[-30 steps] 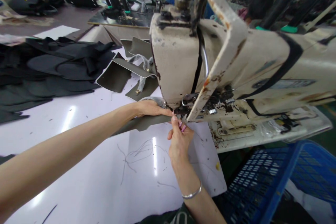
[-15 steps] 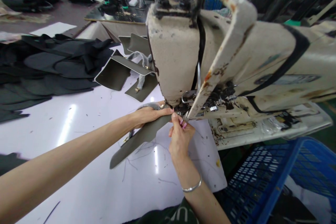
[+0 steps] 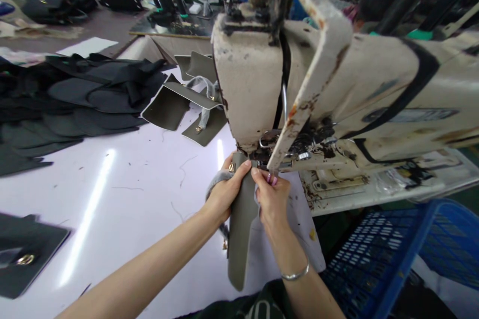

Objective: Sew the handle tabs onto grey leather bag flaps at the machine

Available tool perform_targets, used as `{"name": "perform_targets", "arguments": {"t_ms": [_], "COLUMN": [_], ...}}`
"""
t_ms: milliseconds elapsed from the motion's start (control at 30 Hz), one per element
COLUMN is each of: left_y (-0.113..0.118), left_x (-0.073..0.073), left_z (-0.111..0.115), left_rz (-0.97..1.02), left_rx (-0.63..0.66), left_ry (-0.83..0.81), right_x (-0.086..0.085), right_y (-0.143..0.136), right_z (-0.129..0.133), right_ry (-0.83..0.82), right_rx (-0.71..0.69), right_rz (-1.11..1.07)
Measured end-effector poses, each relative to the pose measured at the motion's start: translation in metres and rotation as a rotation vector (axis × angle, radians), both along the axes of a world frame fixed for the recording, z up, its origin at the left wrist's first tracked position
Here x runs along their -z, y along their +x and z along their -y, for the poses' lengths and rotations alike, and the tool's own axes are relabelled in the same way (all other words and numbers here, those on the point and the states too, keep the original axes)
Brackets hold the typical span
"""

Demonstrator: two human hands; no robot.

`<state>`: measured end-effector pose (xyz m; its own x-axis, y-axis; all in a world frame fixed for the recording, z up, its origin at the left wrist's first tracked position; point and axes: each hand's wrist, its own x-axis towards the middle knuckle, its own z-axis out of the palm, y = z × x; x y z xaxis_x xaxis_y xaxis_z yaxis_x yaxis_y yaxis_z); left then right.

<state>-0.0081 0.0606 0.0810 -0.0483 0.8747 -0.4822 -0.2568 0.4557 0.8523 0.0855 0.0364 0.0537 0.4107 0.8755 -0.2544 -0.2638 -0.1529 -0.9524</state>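
An olive-grey panel (image 3: 241, 227) with a wrapped strap (image 3: 219, 178) and gold hardware lies lengthwise toward me, its far end beneath the head of the sewing machine (image 3: 249, 77). My left hand (image 3: 226, 194) grips its left side, thumb on top near the machine's foot and fingers around the edge. At the right edge, close to the needle area, my right hand (image 3: 272, 197) pinches the panel between thumb and bent fingers. The needle itself is hidden behind the machine's parts and my fingertips.
Similar olive panels (image 3: 168, 107) with wrapped straps lie behind to the left. A heap of dark cut pieces (image 3: 93, 94) covers the table's far left, and a dark panel with a gold ring (image 3: 32, 254) lies nearer. On the right stands a blue plastic basket (image 3: 406, 264).
The panel has swung from a slant toward the lower left to pointing almost straight at me. Both hands turned with it, and my left hand moved nearer along its side.
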Motion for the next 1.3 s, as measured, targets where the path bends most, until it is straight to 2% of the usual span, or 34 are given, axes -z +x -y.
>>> {"name": "perform_targets", "arguments": {"t_ms": [167, 300, 533, 600, 667, 733, 800, 900, 933, 967, 1067, 1100, 1133, 1200, 1300], "left_y": [0.015, 0.025, 0.029, 0.029, 0.031, 0.031, 0.027, 0.005, -0.005, -0.015, -0.038, -0.041, -0.042, -0.035, -0.018], "left_x": [0.004, 0.003, 0.009, 0.011, 0.010, 0.004, -0.006, -0.019, -0.020, -0.018, 0.002, 0.011, 0.020, 0.034, 0.040], "left_z": [0.009, 0.009, -0.005, -0.008, -0.005, 0.008, 0.029, 0.069, 0.080, 0.089, 0.095, 0.091, 0.086, 0.074, 0.064], "left_rz": [0.039, 0.037, 0.066, 0.053, 0.048, 0.087, 0.143, 0.085, 0.023, -0.055, -0.294, -0.326, -0.304, -0.156, 0.077], "left_rx": [-0.062, -0.117, -0.193, -0.187, -0.152, -0.099, -0.020, 0.135, 0.145, 0.074, -0.367, -0.414, -0.382, -0.180, 0.084], "left_ry": [-0.032, -0.016, -0.022, -0.008, -0.067, -0.124, -0.089, 0.026, 0.054, 0.114, 0.368, 0.373, 0.328, 0.181, 0.064], "right_x": [-0.009, -0.014, -0.009, -0.008, -0.009, -0.012, -0.017, -0.020, -0.020, -0.020, -0.017, -0.015, -0.014, -0.013, -0.014], "right_y": [0.019, 0.028, 0.029, 0.028, 0.028, 0.028, 0.030, 0.031, 0.031, 0.031, 0.028, 0.027, 0.026, 0.025, 0.026], "right_z": [0.004, -0.001, -0.010, -0.009, -0.006, -0.004, -0.002, 0.000, 0.000, 0.001, 0.002, 0.002, 0.003, 0.004, 0.005], "right_ry": [-0.046, -0.012, 0.010, -0.005, -0.015, -0.037, -0.061, -0.078, -0.081, -0.084, -0.105, -0.117, -0.129, -0.127, -0.047], "right_rx": [-0.094, -0.117, -0.101, -0.100, -0.130, -0.176, -0.198, -0.185, -0.177, -0.164, -0.134, -0.130, -0.131, -0.147, -0.160], "right_rz": [-0.001, 0.082, 0.055, 0.031, -0.026, -0.093, -0.130, -0.108, -0.095, -0.086, -0.116, -0.144, -0.173, -0.208, -0.046]}}
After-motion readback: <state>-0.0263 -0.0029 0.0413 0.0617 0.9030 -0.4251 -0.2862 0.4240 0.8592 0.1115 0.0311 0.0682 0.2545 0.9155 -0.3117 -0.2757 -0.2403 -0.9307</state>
